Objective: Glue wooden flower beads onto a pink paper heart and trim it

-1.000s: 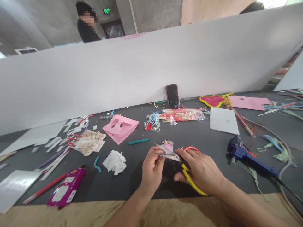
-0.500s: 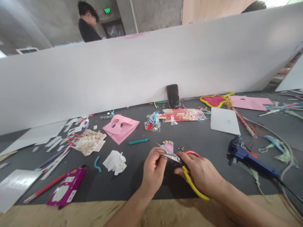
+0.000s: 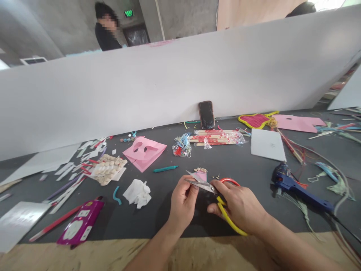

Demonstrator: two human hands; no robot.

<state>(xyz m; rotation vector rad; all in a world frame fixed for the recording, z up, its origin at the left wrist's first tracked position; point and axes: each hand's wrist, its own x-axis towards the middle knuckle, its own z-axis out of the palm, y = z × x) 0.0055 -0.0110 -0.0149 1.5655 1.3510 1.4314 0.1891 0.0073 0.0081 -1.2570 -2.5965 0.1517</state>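
My right hand (image 3: 239, 205) is closed around the red and yellow handles of a pair of scissors (image 3: 227, 216). Its blades point left and stand slightly apart, reaching over my left hand (image 3: 184, 195). The thumb and fingers of my left hand are pinched together at the blades; whatever they hold is too small to make out. Just beyond the blades lies a small pink piece (image 3: 201, 175) with a row of small pale beads or bits (image 3: 200, 170) along its far edge. A few more bits lie to its right.
A teal pen (image 3: 166, 169), crumpled tissue (image 3: 137, 193) and purple packet (image 3: 81, 222) lie to the left. At the right is a blue glue gun (image 3: 303, 192) with its cable. Wrapped sticks (image 3: 217, 137) and a phone (image 3: 207, 114) are farther back, before a white partition (image 3: 158, 82).
The yellow handle has shifted slightly toward my right palm, and the fingers of my right hand have moved a little. My left hand has hardly moved.
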